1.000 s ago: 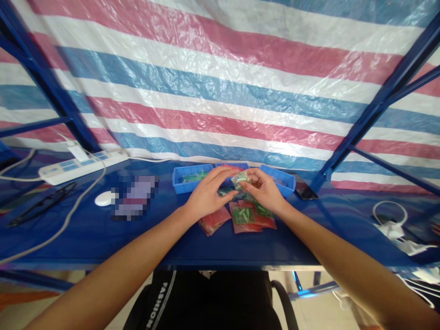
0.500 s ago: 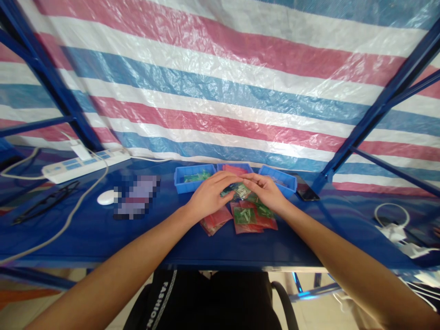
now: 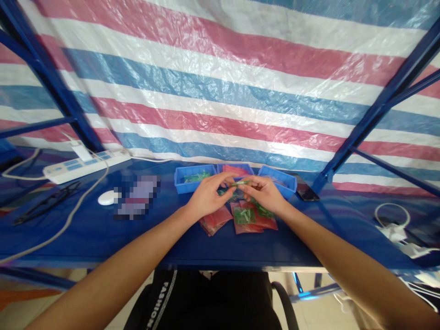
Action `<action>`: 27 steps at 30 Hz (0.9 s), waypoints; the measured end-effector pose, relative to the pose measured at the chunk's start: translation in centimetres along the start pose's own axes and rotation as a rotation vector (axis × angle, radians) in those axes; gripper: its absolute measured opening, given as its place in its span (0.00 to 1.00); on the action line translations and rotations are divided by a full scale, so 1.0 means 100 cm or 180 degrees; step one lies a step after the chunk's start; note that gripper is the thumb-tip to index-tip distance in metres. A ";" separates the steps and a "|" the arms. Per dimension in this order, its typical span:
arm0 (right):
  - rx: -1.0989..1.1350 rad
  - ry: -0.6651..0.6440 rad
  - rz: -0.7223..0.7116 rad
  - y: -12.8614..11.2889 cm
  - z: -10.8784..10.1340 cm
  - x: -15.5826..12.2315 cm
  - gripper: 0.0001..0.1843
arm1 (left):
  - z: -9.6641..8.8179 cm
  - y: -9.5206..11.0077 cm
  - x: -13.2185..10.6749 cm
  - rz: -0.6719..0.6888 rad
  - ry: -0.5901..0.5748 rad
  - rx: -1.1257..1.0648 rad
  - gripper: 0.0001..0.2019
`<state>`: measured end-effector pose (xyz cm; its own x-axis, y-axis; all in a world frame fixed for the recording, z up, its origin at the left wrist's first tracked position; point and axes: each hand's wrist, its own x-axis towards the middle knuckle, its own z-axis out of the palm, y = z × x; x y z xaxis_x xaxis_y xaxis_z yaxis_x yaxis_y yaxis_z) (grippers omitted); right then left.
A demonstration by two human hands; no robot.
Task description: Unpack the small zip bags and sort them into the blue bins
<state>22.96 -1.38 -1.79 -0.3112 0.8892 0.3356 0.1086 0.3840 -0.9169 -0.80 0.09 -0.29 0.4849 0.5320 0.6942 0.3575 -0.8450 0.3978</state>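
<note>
Between the fingertips of both hands is a small green plastic bag [image 3: 242, 182], seen nearly edge-on. My left hand [image 3: 212, 192] pinches its left end, and my right hand [image 3: 263, 190] grips the right end. Under the hands lie more green bags, partly covered by the fingers. Closer to me, a green bag of small pale pieces [image 3: 244, 216] rests on red plastic bags [image 3: 256, 228]. Another stack of red bags [image 3: 215, 221] lies below my left hand.
Behind the hands stand a blue bin with green bags [image 3: 185, 187], a bin with red bags [image 3: 252, 170] and a third bin [image 3: 292, 185]. A phone [image 3: 307, 189] lies to the right. Leftward are a power strip [image 3: 87, 166], a cable [image 3: 74, 211], glasses [image 3: 48, 201] and a white oval object [image 3: 107, 197].
The green bag has come up between my fingertips and turned nearly edge-on; before, pale pieces showed beneath the hands. Both hands have shifted only slightly.
</note>
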 end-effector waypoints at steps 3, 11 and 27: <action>-0.0168 0.0111 0.0056 -0.001 -0.003 0.001 0.22 | 0.000 0.003 0.000 0.0052 -0.0133 0.0073 0.26; -0.0081 0.0122 0.0171 -0.005 -0.004 0.001 0.25 | -0.003 0.004 0.002 0.0503 -0.0113 0.0128 0.37; 0.0078 -0.0273 0.0203 -0.003 -0.002 -0.002 0.25 | -0.005 0.000 0.001 0.0677 0.0115 -0.0016 0.11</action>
<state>23.16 -1.66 -1.52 -0.3842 0.8866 0.2575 0.1079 0.3201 -0.9412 -1.10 0.09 0.11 0.5199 0.3395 0.7839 0.2463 -0.9382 0.2430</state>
